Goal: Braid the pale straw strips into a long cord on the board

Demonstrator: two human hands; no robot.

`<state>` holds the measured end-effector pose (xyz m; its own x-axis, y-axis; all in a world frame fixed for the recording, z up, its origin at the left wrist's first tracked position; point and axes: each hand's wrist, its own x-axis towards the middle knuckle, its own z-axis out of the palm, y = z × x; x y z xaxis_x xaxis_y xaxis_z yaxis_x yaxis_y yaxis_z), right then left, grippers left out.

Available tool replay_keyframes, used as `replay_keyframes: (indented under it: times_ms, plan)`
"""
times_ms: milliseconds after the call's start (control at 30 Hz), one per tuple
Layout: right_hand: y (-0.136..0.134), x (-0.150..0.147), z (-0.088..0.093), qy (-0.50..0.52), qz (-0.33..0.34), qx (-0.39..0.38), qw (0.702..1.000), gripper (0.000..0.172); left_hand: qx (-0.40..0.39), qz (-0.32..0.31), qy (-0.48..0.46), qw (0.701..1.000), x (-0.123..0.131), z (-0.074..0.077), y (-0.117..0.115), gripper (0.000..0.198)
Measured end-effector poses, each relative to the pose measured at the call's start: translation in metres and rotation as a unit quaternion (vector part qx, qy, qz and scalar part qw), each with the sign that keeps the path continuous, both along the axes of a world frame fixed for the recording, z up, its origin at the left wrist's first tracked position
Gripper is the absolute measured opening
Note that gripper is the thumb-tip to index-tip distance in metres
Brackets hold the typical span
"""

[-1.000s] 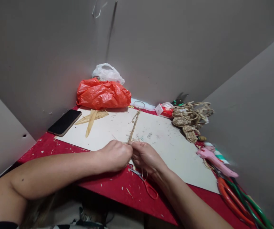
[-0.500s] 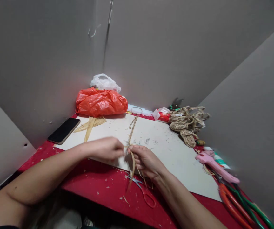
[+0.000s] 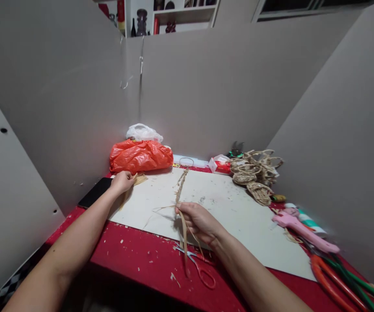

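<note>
My right hand (image 3: 201,221) is closed, thumb and finger pinching the near end of a thin braided straw cord (image 3: 181,186). Loose straw strands (image 3: 184,234) hang below that grip, and finer ones stick out to its left. Farther back on the left, my left hand (image 3: 122,182) is closed, its fingertips on a flat dried husk strip (image 3: 140,179) by the orange bag. The scissors (image 3: 203,275) with red handles lie just below my right hand, partly under the hanging strands.
A white board (image 3: 232,216) covers much of the red tabletop (image 3: 131,251). An orange plastic bag (image 3: 141,156) and a black phone (image 3: 95,193) are at left. Coiled woven straw pieces (image 3: 255,171), a pink glue gun (image 3: 305,232) and orange-handled shears (image 3: 330,281) line the right.
My left hand has left the cord and moved left and away from me to the husk strips. My right hand still pinches the cord. The view has tilted up, showing shelves.
</note>
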<state>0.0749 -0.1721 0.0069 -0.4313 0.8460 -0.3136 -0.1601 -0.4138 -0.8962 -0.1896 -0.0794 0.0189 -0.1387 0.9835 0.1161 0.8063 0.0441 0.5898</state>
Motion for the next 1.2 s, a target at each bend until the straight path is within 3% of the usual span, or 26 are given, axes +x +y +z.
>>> replay_keyframes:
  times_ms: [100,233,333,433,667,967,1200]
  plan:
    - [0.001,0.001,0.001,0.003,-0.001,0.009,1.000,0.021,-0.030,-0.087,-0.167,0.982,0.007,0.010,-0.007,0.013]
    - [0.003,0.000,-0.001,0.011,-0.007,0.025,1.000,0.024,-0.151,-0.230,-0.388,0.880,0.030,0.020,-0.026,0.021]
    - [0.003,-0.001,-0.002,0.012,-0.020,0.048,0.999,0.029,-0.214,-0.298,-0.425,0.828,0.050,0.022,-0.045,0.024]
    - [0.002,-0.003,-0.002,0.007,-0.036,0.077,0.996,0.034,-0.264,-0.334,-0.421,0.801,0.064,0.020,-0.059,0.022]
    - [0.000,-0.005,-0.003,-0.001,-0.049,0.094,0.994,0.041,-0.293,-0.353,-0.412,0.787,0.073,0.005,-0.063,0.023]
    - [0.001,-0.005,-0.008,-0.036,-0.059,0.094,0.993,0.035,-0.244,-0.340,-0.365,0.832,0.077,0.000,-0.063,0.022]
    - [-0.002,-0.010,-0.013,-0.088,-0.073,0.129,0.985,0.040,-0.204,-0.380,-0.416,0.800,0.079,-0.011,-0.063,0.026]
